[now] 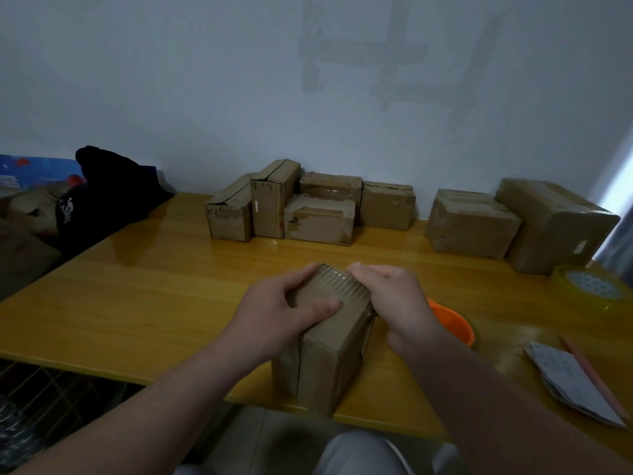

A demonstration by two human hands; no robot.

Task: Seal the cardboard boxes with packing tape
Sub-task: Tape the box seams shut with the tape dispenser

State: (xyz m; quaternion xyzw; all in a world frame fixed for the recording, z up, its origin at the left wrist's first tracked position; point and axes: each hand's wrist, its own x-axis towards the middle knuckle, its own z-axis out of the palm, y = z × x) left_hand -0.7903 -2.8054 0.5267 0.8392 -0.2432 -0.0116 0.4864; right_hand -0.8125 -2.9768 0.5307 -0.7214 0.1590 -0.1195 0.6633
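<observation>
Centre frame: your left hand (pixel 277 313) grips the box (pixel 322 368) top, right hand (pixel 394 296) curls over its edge; press tape (pixel 337 277) flat along seam.

A glossy yellow wooden bench (pixel 154 286) stands against a pale wall (pixel 205 80). A black cloth bag (pixel 102 197) with white print slumps at its far left corner. Near the right edge an orange bowl (pixel 455 325) sits, and a pinkish pencil (pixel 595 378) lies across folded patterned paper (pixel 565 382). A wire rack (pixel 44 389) shows below the bench's left edge.
</observation>
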